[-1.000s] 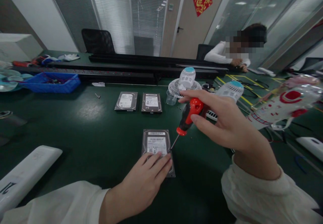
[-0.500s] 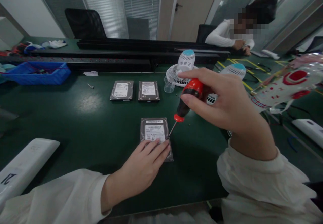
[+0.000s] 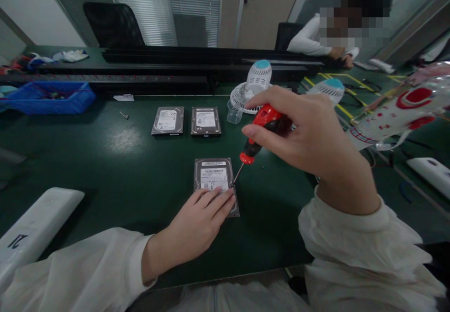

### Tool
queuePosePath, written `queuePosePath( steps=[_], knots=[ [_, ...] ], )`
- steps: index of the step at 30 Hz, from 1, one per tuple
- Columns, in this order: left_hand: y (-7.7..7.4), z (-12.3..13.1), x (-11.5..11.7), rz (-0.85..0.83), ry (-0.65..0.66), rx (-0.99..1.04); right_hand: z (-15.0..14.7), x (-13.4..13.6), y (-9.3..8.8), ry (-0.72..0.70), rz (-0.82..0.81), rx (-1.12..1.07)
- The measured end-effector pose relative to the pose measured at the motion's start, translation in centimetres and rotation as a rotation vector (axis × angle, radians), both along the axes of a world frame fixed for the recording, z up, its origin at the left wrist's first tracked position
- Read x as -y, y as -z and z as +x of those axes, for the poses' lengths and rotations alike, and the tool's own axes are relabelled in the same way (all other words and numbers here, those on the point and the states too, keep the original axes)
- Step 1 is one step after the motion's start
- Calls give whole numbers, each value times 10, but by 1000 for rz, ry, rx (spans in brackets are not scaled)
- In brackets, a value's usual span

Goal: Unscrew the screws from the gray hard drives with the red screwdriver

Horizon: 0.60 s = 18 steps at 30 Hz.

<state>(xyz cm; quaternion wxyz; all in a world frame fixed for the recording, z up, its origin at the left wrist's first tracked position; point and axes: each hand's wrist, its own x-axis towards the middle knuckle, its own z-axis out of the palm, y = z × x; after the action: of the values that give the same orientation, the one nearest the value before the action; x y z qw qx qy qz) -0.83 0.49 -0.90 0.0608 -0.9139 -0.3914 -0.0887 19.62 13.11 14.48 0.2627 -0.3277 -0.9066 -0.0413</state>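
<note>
A hard drive (image 3: 213, 173) lies flat on the green table (image 3: 116, 162) in front of me. My left hand (image 3: 197, 225) rests flat on its near half, fingers stretched out. My right hand (image 3: 309, 138) is closed round a red and black screwdriver (image 3: 258, 131). The screwdriver's tip touches the drive's right edge just beyond my left fingertips.
Two more hard drives (image 3: 168, 120) (image 3: 206, 120) lie side by side further back. Small white fans (image 3: 255, 84) and a clear cup (image 3: 233, 113) stand behind them. A blue bin (image 3: 49, 98) sits far left, a white bar (image 3: 33, 230) near left. A person sits at the back right.
The view has tilted down and nearer to the table's front edge. My right hand with the screwdriver has stayed on the drive's right edge. My left hand still lies on the drive.
</note>
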Motion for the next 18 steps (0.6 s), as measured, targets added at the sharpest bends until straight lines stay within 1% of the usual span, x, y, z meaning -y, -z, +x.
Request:
queuePosePath(
  steps=[2,5,6,7,11,12,13,15,17,18],
  knots=[
    [0,0,0,1,1,1,0,0,0,-38,-16,1],
    [0,0,0,-1,5,-2,1,0,-1,-134,-101,-27],
    [-1,0,0,-1,6,-1,0,1,-1,-142,-115,-37],
    [-1,0,0,0,6,1,0,1,-1,-133,-114,-43],
    [-1,0,0,4,6,4,-2,1,0,-8,-39,2],
    [0,0,0,3,6,1,-1,1,0,-1,-36,8],
    [0,0,0,4,6,1,-1,0,-1,-11,-39,7],
    [0,0,0,7,7,4,1,0,-2,-79,-63,-7],
    [0,0,0,13,8,11,2,1,-3,-143,-119,-24],
    [0,0,0,14,7,13,2,1,-4,-147,-134,-29]
  ],
)
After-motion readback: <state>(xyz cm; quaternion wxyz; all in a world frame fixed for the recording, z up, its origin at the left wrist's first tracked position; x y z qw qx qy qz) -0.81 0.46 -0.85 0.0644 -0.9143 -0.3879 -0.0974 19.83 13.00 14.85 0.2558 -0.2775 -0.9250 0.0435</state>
